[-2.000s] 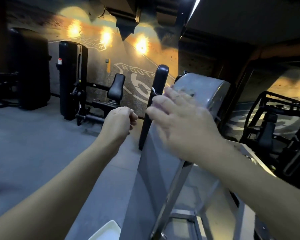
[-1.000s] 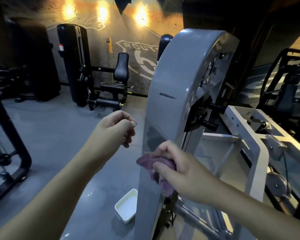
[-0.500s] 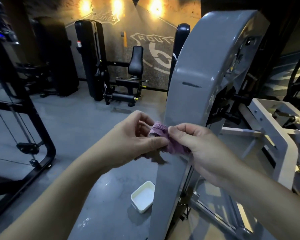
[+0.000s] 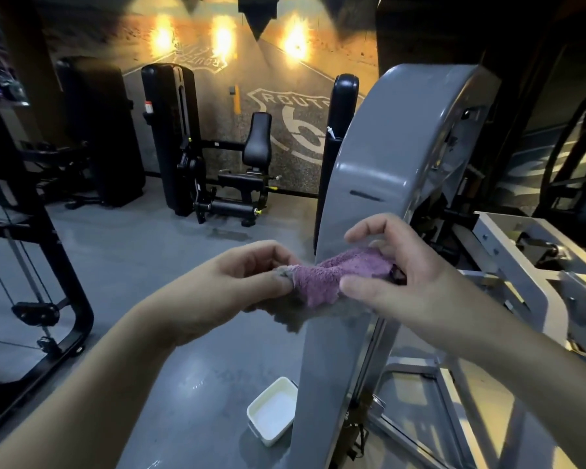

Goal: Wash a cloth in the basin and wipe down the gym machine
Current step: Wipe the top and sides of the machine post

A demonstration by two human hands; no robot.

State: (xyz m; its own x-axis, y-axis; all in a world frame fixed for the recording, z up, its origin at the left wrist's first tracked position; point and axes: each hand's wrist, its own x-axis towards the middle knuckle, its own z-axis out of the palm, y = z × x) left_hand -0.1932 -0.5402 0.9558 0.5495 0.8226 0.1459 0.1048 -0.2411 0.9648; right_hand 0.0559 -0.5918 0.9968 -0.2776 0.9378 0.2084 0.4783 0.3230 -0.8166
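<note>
Head view, looking down and forward. Purple cloth (image 4: 342,275) stretched between both hands, in front of the grey machine shroud (image 4: 396,157), just short of touching it as far as can be told. Left hand (image 4: 237,282) pinching the cloth's left corner between thumb and curled fingers. Right hand (image 4: 396,272) gripping the right end, thumb underneath near the lower edge, index finger arched above and lifted clear. Held this way probably to spread or refold the cloth and bring a fresh face forward for the next pass (a judgement, not something shown). Cloth bunched in the middle, greyish at the left corner, dampness impossible to confirm.

White basin (image 4: 273,411) low on the floor, just left of the shroud's base and below the hands, likely parked there for easy rinsing between passes. Contents pale; water level unclear.

Pale frame arm (image 4: 521,265) to the right, behind the right wrist. Black seated machine (image 4: 244,170) far left against the painted wall, well apart from the work.
</note>
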